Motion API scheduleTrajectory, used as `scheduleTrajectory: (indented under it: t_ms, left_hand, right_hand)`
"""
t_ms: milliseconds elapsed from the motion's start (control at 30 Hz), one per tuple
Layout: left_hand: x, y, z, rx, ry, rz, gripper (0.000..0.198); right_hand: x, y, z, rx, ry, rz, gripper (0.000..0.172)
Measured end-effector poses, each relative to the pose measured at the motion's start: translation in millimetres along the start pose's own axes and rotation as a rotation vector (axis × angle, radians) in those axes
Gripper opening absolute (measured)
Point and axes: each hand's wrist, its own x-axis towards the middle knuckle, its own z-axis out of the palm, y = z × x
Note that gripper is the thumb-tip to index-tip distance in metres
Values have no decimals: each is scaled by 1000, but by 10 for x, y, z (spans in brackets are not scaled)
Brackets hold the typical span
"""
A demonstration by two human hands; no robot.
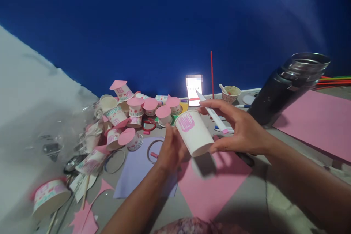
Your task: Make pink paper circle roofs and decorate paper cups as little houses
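Observation:
A white paper cup point(196, 137) with a pink scribbled patch near its upper end hangs tilted over the table, between both hands. My left hand point(172, 150) holds its left side, the thumb pointing up. The fingers of my right hand point(233, 128) bend round a white marker point(215, 116) with a pink end, and its thumb touches the cup's lower right edge. Beneath lie a pink sheet point(216, 186) and a lilac sheet point(131, 175), with a tape ring point(150, 150) on the lilac one.
Decorated cups with pink paper tops point(135, 106) crowd the left. A lit phone point(194, 93) stands at the back. On the right are a dark flask point(282, 91), a patterned cup point(230, 97) and a larger pink sheet point(318, 124). Pink scraps point(85, 217) lie front left.

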Motion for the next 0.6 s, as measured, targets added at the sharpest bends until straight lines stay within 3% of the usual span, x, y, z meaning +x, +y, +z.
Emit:
scheduleTrajectory:
  t_ms: [67,133,267,400,433,533,600]
  left_hand:
    - [-63,74,-68,190,58,278,81]
    - [-132,143,-128,406,27,379,90]
    - [-194,250,-172,668,5,322,86]
    - [-123,298,-206,668,13,338,75]
    - [-98,299,-220,635,14,352,73]
    - [-40,280,-252,472,16,318,66]
    - [-24,254,-258,365,27,263,67]
  right_hand:
    - [24,-8,21,-58,47,38,93]
    - [43,-12,45,-91,44,53,91]
    - [68,13,70,-119,16,56,93]
    - [61,48,45,-72,45,8,91]
    - [47,51,39,-40,100,-20,82]
    - [-22,44,44,91,302,-72,33]
    - [-71,26,64,184,339,-74,21]
